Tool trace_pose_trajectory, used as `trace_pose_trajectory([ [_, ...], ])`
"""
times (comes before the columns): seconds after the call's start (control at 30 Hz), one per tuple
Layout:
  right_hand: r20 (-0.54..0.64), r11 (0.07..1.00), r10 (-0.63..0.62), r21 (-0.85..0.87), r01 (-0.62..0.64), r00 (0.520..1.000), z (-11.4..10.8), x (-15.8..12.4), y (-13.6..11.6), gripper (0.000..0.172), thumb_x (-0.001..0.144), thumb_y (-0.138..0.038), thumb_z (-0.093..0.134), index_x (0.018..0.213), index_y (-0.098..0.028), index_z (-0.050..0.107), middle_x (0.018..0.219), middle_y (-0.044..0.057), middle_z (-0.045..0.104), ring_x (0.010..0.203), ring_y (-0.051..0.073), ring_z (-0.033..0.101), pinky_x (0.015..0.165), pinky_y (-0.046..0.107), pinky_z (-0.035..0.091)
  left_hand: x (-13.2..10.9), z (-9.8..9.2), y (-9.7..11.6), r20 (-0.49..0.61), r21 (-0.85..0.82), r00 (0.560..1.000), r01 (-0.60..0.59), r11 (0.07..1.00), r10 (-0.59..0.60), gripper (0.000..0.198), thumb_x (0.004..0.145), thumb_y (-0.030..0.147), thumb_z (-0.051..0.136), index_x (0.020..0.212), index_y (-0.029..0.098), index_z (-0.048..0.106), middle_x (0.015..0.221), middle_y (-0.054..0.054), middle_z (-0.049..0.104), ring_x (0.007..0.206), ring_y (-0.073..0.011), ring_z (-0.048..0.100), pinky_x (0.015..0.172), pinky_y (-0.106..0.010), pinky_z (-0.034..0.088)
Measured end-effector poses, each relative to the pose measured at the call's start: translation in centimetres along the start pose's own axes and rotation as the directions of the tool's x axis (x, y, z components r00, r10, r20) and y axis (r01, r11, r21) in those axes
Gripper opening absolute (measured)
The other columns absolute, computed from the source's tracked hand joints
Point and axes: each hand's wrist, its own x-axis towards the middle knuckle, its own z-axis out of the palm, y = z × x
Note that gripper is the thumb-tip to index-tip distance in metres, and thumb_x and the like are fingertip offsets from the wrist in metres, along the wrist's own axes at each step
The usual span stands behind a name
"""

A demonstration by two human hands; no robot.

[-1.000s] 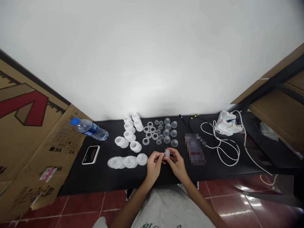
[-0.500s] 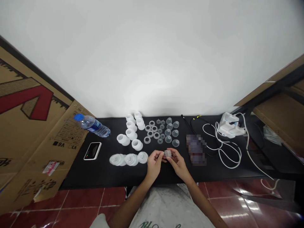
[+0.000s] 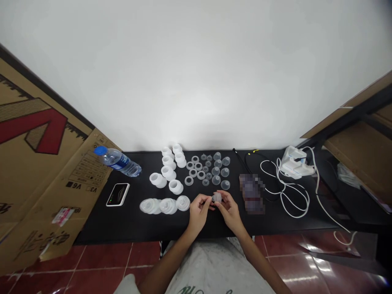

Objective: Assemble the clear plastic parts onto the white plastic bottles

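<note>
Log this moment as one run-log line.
left hand: on translucent piece | right hand: holding same piece | beyond: clear domes, flat rings | leftward: white cups, overlapping discs

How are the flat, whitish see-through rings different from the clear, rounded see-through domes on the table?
Shape: the flat, whitish see-through rings have open middles, while the clear, rounded see-through domes have closed, bulging tops.
Look: the rings seem cloudier and whiter; the domes seem clearer and greyer.
Place: the rings lie farther left in the picture, the domes farther right.
Both are groups of small pieces resting on the black tabletop.
</note>
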Motion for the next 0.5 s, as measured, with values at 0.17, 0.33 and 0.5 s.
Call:
trace_pose_trajectory([
  [0.17, 0.051, 1.0, 0.005, -0.012, -0.004, 0.999, -0.38, 0.28, -0.45, 0.046, 0.092, -0.053, 0.085, 0.129, -0.028, 0.07, 0.124, 0.011, 0.08, 0.116, 0.03, 0.078, 0.103, 0.046, 0.064, 0.16, 0.07, 0.21, -0.034, -0.014, 0.998, 0.046, 0.999, -0.047, 0.04, 0.096, 0.057, 0.077, 0.093, 0.017, 0.074, 0.086, -0.005, 0.078, 0.073, -0.0187, 0.077, 0.066, -0.032, 0.07],
  [0.33, 0.074, 1.0, 0.014, -0.022, -0.012, 0.997, -0.58, 0.44, -0.41, 0.048, 0.09, -0.055, 0.087, 0.127, -0.028, 0.071, 0.122, 0.01, 0.08, 0.113, 0.03, 0.078, 0.101, 0.046, 0.064, 0.14, 0.06, 0.23, -0.055, -0.022, 0.997, 0.046, 0.999, -0.047, 0.041, 0.094, 0.058, 0.079, 0.092, 0.018, 0.074, 0.086, -0.005, 0.077, 0.075, -0.0192, 0.077, 0.067, -0.032, 0.07],
  [0.5, 0.038, 1.0, -0.004, 0.002, 0.004, 0.999, -0.27, 0.24, -0.31, 0.044, 0.088, -0.049, 0.09, 0.122, -0.029, 0.071, 0.125, 0.01, 0.079, 0.113, 0.029, 0.077, 0.097, 0.044, 0.066, 0.04, -0.01, 0.22, -0.017, -0.016, 0.999, 0.033, 0.999, -0.033, 0.038, 0.096, 0.056, 0.077, 0.094, 0.018, 0.074, 0.088, -0.005, 0.076, 0.077, -0.019, 0.076, 0.068, -0.032, 0.068],
])
